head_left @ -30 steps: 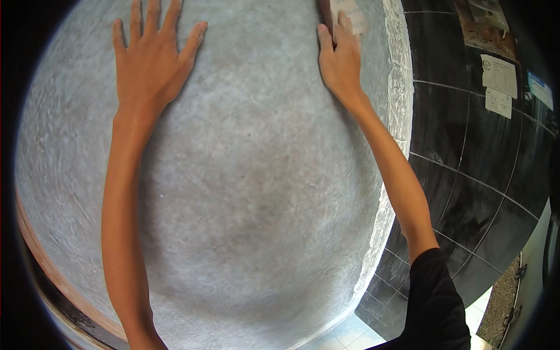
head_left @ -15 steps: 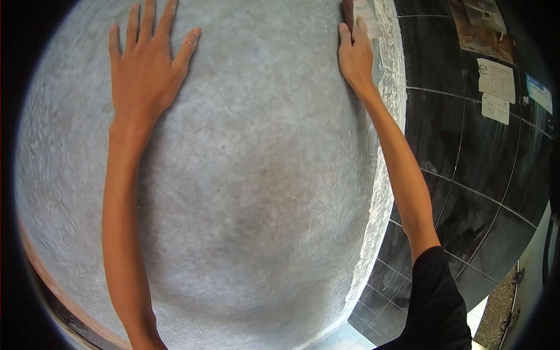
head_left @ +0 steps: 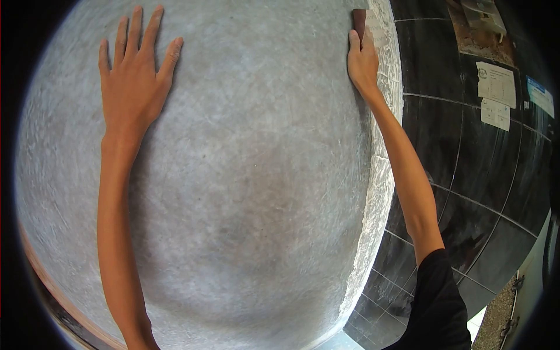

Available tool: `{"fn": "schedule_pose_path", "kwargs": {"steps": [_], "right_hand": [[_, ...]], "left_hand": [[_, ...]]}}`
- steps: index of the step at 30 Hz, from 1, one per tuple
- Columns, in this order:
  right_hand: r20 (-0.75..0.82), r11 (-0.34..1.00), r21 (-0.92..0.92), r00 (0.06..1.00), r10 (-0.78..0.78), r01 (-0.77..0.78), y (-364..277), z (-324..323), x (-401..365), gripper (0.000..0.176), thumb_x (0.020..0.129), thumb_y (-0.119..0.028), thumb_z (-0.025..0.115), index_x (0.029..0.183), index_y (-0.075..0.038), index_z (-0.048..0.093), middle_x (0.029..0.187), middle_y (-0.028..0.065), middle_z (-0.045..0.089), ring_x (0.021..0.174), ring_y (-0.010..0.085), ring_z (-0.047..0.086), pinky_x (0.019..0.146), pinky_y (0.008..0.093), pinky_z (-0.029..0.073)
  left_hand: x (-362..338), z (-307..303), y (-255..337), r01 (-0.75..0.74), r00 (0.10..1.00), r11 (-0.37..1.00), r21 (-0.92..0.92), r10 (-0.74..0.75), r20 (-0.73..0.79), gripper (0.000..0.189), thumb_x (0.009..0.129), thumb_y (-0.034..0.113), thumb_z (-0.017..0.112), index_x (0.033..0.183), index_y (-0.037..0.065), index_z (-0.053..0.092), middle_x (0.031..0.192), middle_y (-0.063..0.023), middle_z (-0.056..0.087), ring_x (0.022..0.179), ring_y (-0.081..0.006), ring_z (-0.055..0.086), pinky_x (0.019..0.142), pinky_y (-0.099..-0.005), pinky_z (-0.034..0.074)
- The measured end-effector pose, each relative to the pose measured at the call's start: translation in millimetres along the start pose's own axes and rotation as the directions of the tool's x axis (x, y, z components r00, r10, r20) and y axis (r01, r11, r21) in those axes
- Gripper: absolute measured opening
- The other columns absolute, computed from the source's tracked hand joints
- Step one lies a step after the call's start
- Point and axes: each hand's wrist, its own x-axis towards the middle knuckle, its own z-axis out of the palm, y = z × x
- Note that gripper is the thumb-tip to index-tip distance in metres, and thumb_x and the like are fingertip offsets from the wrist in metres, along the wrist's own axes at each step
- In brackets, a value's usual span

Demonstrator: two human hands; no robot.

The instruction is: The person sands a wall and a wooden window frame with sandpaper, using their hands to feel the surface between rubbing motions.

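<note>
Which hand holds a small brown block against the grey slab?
The right hand, at the right edge of the grey slab, presses the small brown block; the left hand lies flat, empty.

- sandpaper piece [head_left: 359,17]: small, reddish-brown abrasive face and pale printed backing, pressed flat at the grey slab's top right, just beside its rough edge.
- grey slab [head_left: 251,186]: broad, matt, finely scratched face with a whitish, chipped right edge.
</note>
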Motion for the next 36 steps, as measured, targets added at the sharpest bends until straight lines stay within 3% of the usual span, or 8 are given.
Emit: {"fn": "schedule_pose_path", "kwargs": {"steps": [6,8,13,16,22,24,26,36], "right_hand": [[0.058,0.983,-0.013,0.981,-0.182,0.184,-31,0,-23,0.048,0.096,-0.033,0.041,0.136,-0.007,0.043,0.142,0.0215,0.035,0.133,0.0352,0.03,0.111,0.0462,0.016],[-0.005,0.979,0.045,0.98,-0.2,0.2,-24,5,1,0.048,0.096,-0.032,0.042,0.133,-0.001,0.044,0.133,0.0231,0.046,0.12,0.0381,0.045,0.102,0.0394,0.033],[-0.019,1.0,0.004,1.0,-0.011,0.011,0,13,61,0.053,0.094,-0.041,0.04,0.131,-0.003,0.047,0.121,0.0243,0.055,0.114,0.0392,0.051,0.098,0.0385,0.037],[-0.006,0.995,0.002,0.995,0.099,-0.099,-6,14,63,0.057,0.097,-0.036,0.038,0.132,0.008,0.039,0.136,0.0262,0.04,0.13,0.0371,0.035,0.108,0.037,0.025],[0.052,0.97,0.068,0.97,-0.238,0.234,-32,7,32,0.056,0.096,-0.036,0.04,0.129,0.009,0.043,0.134,0.0259,0.044,0.127,0.0377,0.038,0.107,0.0364,0.027],[0.096,0.98,0.198,0.995,-0.03,0.011,-14,0,57,0.054,0.096,-0.035,0.039,0.13,0.007,0.043,0.135,0.0247,0.043,0.129,0.037,0.036,0.109,0.0386,0.024],[0.016,0.999,0.015,0.999,0.05,-0.05,20,9,69,0.056,0.093,-0.044,0.04,0.13,-0.002,0.047,0.121,0.0251,0.055,0.114,0.0402,0.051,0.098,0.0393,0.037],[0.115,0.925,0.029,0.918,-0.38,0.38,-73,16,-22,0.05,0.094,-0.035,0.045,0.134,-0.003,0.043,0.141,0.0192,0.038,0.131,0.0338,0.034,0.109,0.0423,0.022]], "left_hand": [[-1,-2,3,0.018,0.997,0.996,0.085,-0.024,0.072,0.054,0.094,0.053,0.035,0.142,0.032,0.031,0.15,0.0007,0.027,0.139,-0.0201,0.021,0.115,-0.043,0.009],[-1,-1,1,0.014,0.999,0.999,0.053,-0.017,0.047,0.053,0.094,0.053,0.035,0.142,0.031,0.032,0.15,0.0009,0.027,0.139,-0.0197,0.021,0.115,-0.0426,0.009],[-2,0,-2,0.002,0.999,0.999,0.05,-0.005,0.047,0.053,0.094,0.053,0.035,0.142,0.031,0.032,0.149,0.0012,0.028,0.139,-0.0194,0.021,0.115,-0.0425,0.01],[-2,0,-1,-0.004,0.999,1.0,0.029,0.003,0.039,0.053,0.094,0.053,0.035,0.142,0.031,0.033,0.149,0.0013,0.029,0.139,-0.0193,0.021,0.115,-0.0423,0.01],[-2,-2,-1,-0.008,1.0,1.0,-0.01,0.009,0.025,0.052,0.094,0.053,0.035,0.141,0.031,0.033,0.149,0.0009,0.029,0.139,-0.0195,0.021,0.115,-0.042,0.01],[-2,-1,-1,-0.001,0.999,1.0,0.02,0.0,0.035,0.052,0.094,0.052,0.035,0.141,0.031,0.034,0.149,0.0007,0.029,0.139,-0.0197,0.021,0.115,-0.042,0.01],[-3,-2,0,0.005,0.999,1.0,0.013,-0.006,0.038,0.052,0.094,0.052,0.035,0.141,0.031,0.033,0.149,0.0005,0.029,0.139,-0.0197,0.021,0.115,-0.042,0.009],[-1,-8,3,0.02,0.998,1.0,-0.002,-0.02,0.052,0.052,0.094,0.049,0.037,0.142,0.029,0.033,0.149,0.0,0.028,0.139,-0.0197,0.021,0.115,-0.0425,0.009]]}}
